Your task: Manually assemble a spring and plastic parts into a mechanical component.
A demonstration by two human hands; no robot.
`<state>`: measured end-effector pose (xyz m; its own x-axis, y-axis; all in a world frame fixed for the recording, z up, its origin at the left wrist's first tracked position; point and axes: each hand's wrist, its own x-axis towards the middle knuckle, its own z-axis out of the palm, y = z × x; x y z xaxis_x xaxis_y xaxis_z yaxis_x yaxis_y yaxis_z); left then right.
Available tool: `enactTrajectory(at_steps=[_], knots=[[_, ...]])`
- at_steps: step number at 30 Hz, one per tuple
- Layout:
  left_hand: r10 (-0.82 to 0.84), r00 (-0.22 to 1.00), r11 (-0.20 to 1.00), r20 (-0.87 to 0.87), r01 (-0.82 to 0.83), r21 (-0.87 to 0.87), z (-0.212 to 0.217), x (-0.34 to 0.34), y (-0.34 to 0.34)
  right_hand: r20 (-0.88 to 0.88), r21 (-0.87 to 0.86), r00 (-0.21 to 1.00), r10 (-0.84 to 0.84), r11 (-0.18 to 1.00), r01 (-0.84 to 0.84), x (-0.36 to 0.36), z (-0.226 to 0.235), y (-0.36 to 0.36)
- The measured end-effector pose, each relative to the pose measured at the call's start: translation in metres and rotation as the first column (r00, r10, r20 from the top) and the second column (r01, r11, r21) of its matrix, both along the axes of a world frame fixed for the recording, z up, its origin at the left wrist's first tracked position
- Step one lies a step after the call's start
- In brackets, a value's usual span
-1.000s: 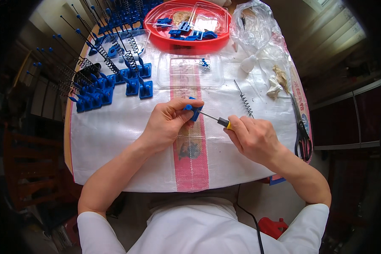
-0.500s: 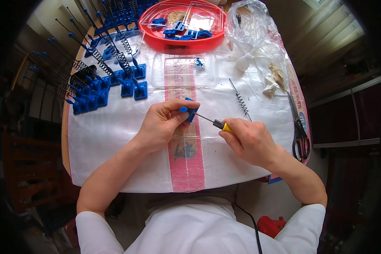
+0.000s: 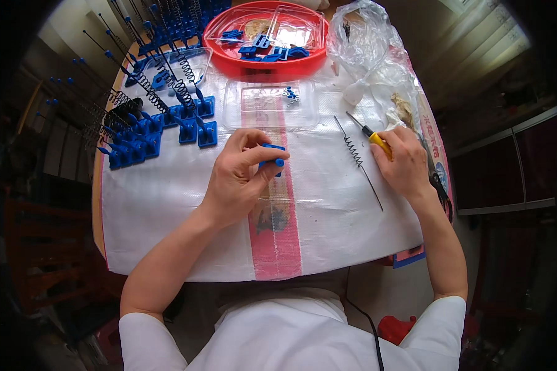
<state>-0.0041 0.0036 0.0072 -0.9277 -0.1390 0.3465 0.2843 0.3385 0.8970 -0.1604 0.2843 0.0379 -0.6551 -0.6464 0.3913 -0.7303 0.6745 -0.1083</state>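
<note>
Left hand (image 3: pixel 236 176) pinches a small blue plastic part (image 3: pixel 280 163); right hand (image 3: pixel 405 162) holds a yellow-and-black screwdriver (image 3: pixel 380 144)

The left grip is closed, thumb and fingers pressed on the part, above a white, pink-striped woven sheet (image 3: pixel 340 235) covering the tabletop. The right grip curls round the screwdriver's yellow handle, the metal shaft pointing up and left, well apart from the part. Between the hands lies a thin black wire with a coiled middle (image 3: pixel 353 151). Beyond sit a clear plastic tray (image 3: pixel 236 111) and a red plastic basin (image 3: pixel 260 73); square blue bases (image 3: pixel 207 133) stand at left.
</note>
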Motion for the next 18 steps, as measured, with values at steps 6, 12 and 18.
enactTrajectory(at_steps=[6, 12, 18], knots=[[0.163, 0.985, 0.951, -0.064, -0.174, -0.255, -0.006, -0.004, -0.004, -0.135, -0.056, 0.989, 0.067, 0.996, -0.075, 0.012, 0.012, -0.024], [0.150, 0.987, 0.960, 0.055, -0.132, -0.246, -0.003, -0.001, -0.005, 0.194, 0.130, 0.980, -0.041, 0.991, 0.015, 0.036, 0.028, -0.036], [0.084, 0.979, 0.950, 0.183, -0.023, -0.313, 0.016, 0.003, 0.001, 0.279, 0.193, 0.954, -0.111, 0.980, 0.058, 0.034, 0.012, -0.028]])
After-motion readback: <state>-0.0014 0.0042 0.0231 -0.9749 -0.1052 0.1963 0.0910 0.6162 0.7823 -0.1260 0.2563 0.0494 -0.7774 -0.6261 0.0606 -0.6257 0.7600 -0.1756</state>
